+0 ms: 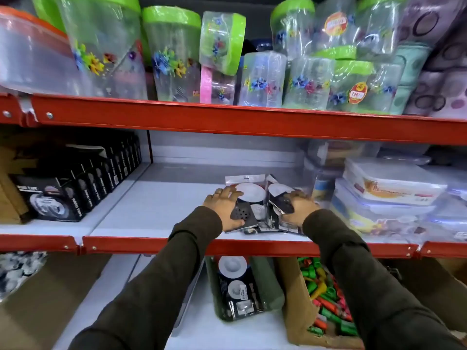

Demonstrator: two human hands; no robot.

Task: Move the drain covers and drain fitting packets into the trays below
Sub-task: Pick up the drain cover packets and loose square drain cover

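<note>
Both arms reach into the middle shelf (161,223), and this looks like the gathering step: the pile of drain packets (255,198) sits near the shelf's front edge, just left of the stacked clear food boxes (389,190), and the hands bracket it from either side. The left hand (223,207) lies flat across the pile's left part with its thumb tucked under a dark perforated drain cover (240,212); the right hand (299,208) curls over the right part, fingers bent around a dark packet (281,198). Whether either hand has a firm pinch yet I cannot tell, since the knuckles hide the contact. The packets are glossy clear sleeves on black cards, showing round white discs and small metal fittings, slippery and loosely overlapped. Next, I judge, the hands must squeeze the pile together, lift it clear of the red shelf lip (242,246) and lower it into the green tray (267,281) directly below, which already holds similar packets beside a cardboard box of coloured bits (326,299).
</note>
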